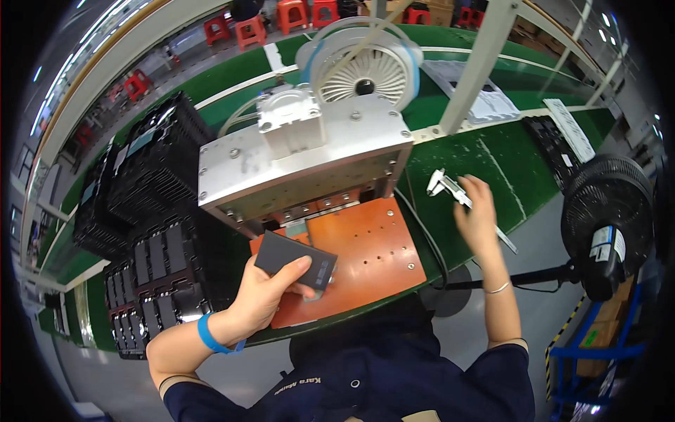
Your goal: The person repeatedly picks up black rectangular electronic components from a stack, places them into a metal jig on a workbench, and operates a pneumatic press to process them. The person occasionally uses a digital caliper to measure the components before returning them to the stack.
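My left hand (264, 290) is closed on a flat, dark grey rectangular battery (299, 259), thumb on its upper face. The battery is tilted over an orange-brown base plate (373, 243), and a light tab shows near its lower right corner. A silver press fixture (302, 169) stands behind that plate. Out to the right, my right hand (479, 218) hovers over a digital caliper (444, 184) on the green table. Its thumb and fingers are apart, slightly blurred, and cover the caliper's middle. The jaws and the beam's end show on either side.
Black trays (158, 260) with dark flat pieces sit at left, beside stacked black trays (151, 151). A white fan (365, 74) stands behind the press. At right are a black fan (606, 218), a black strip-shaped tray (552, 151) and a metal post (478, 67). A cable (425, 239) runs beside the plate.
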### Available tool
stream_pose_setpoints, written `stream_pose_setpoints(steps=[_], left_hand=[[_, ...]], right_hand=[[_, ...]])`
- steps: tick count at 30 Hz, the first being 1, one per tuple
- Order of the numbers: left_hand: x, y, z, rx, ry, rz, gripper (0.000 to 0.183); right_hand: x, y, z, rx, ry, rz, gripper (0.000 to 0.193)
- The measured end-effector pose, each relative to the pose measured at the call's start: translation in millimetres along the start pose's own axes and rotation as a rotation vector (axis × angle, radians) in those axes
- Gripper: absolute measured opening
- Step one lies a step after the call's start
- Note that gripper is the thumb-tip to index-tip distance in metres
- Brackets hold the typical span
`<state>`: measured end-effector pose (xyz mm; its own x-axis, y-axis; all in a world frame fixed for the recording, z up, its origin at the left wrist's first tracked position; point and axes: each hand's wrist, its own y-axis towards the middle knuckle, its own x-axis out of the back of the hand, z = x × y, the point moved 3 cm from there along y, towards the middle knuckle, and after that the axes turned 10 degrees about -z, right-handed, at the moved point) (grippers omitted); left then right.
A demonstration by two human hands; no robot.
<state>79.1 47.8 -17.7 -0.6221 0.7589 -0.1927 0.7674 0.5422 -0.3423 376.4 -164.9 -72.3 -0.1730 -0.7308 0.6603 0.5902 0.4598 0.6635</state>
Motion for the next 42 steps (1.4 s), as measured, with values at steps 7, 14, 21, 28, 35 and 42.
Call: stream_pose_setpoints(steps=[7,14,21,28,35,42], left_hand=[[-2,3,9,-0.011,-0.065,-0.134,0.024],[1,6,16,0.007,-0.105,-0.12,0.021],[1,7,16,0.023,-0.1,-0.088,0.021],[2,7,12,0.054,-0.141,-0.082,0.022],[2,8,15,0.008,-0.124,-0.105,0.024],[5,8,14,0.07,-0.151,-0.039,0.021]], right_hand=[[-14,-4,-94,-0.23,-0.124,0.345,0.028],[3,-21,-85,-0.441,0.163,0.151,0.042],[54,-33,29,-0.433,0.68,-0.008,0.051],[40,-13,118,0.064,0.53,-0.023,0.049],[27,-16,124,0.156,0.525,-0.038,0.047],[25,-14,126,0.163,0.538,-0.05,0.047]])
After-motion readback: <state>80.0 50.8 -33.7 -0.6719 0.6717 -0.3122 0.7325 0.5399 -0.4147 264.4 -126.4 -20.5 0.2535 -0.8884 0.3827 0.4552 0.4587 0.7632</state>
